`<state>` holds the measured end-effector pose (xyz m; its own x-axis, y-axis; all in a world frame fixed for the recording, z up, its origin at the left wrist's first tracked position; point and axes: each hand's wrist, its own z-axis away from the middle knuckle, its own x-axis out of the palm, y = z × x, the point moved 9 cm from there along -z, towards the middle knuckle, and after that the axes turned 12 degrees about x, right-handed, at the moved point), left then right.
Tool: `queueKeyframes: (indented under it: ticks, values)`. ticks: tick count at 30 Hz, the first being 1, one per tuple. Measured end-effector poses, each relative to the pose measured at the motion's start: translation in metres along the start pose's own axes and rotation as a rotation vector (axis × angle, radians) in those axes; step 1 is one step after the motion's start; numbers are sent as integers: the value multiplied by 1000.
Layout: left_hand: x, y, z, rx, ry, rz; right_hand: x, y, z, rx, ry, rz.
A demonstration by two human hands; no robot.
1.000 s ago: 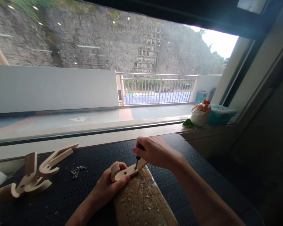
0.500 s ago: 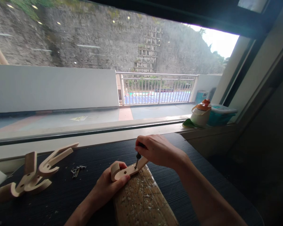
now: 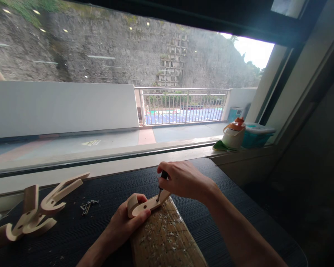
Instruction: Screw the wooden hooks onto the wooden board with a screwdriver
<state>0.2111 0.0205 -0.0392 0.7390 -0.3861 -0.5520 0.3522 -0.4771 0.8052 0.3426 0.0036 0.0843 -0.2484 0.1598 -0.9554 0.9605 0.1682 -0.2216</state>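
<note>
My left hand (image 3: 126,224) is closed on a pale wooden hook piece (image 3: 144,204) and presses it onto a wooden board (image 3: 164,237) strewn with wood chips. My right hand (image 3: 183,180) is wrapped round the dark handle of a small screwdriver (image 3: 161,182). The screwdriver stands nearly upright with its tip on the far end of the hook piece. The board lies on a black table (image 3: 105,193) in front of a window.
Several more wooden hook pieces (image 3: 35,215) lie at the table's left. A small heap of screws (image 3: 87,205) lies beside them. On the window sill at the right stand a white and orange pot (image 3: 233,134) and a teal box (image 3: 257,135).
My head has shifted, so the scene sits slightly lower and to the left. Both hands keep their hold; the screwdriver stays on the hook piece.
</note>
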Motion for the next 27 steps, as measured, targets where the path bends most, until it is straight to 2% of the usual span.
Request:
queueKeyframes:
  ticks: [7,14,17,25,27]
  values:
    - [-1,0,0,0,9,14,1,-7,5,-85,-34,-67]
    - [0,-1,0,0,5,-4,10,9,-6,88,-58,23]
    - [0,-1,0,2,6,-16,9,9,-6,112,-40,65]
    - [-1,0,0,-2,9,-23,-1,-11,3,-74,13,-20]
    - [-1,0,0,1,16,-16,1,-11,2,-70,-4,-7]
